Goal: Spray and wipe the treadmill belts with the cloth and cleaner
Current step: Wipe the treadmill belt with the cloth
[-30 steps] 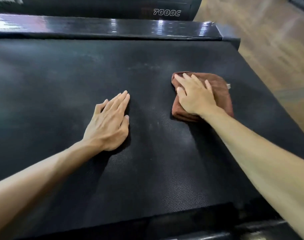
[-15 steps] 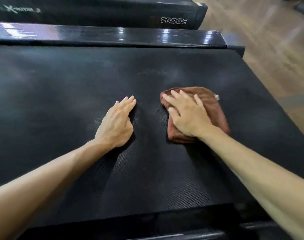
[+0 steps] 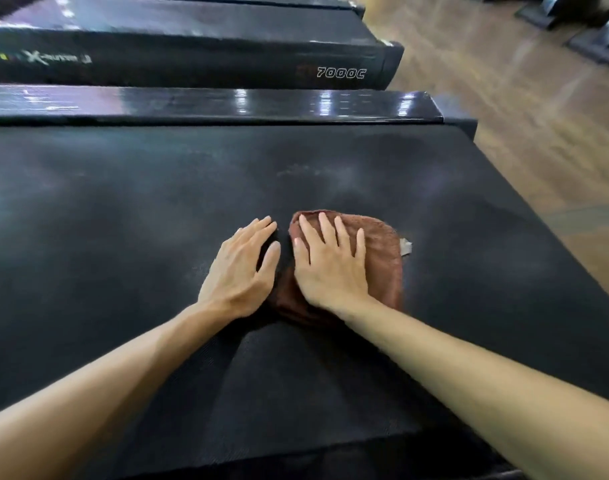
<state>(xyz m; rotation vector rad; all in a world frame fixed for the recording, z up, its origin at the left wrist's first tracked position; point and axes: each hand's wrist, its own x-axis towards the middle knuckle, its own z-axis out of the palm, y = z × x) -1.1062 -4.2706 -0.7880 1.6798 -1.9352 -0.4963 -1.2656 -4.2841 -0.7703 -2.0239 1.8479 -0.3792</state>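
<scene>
A folded brown cloth (image 3: 382, 258) lies flat on the black treadmill belt (image 3: 123, 220). My right hand (image 3: 330, 265) presses down on it with straight, spread fingers. My left hand (image 3: 240, 268) rests flat on the belt right beside the cloth's left edge, its fingers straight and close to the right hand. Faint pale smears show on the belt beyond the cloth. No cleaner bottle is in view.
A glossy black side rail (image 3: 226, 102) borders the belt's far side. Behind it stands a second treadmill (image 3: 341, 72) marked 7000C. Wooden floor (image 3: 503, 116) lies to the right, with dark machine bases (image 3: 590, 36) at the top right.
My right hand has slid the cloth leftward and nearer to me across the belt, up against my left hand. The view has tilted up, showing more of the neighbouring treadmill.
</scene>
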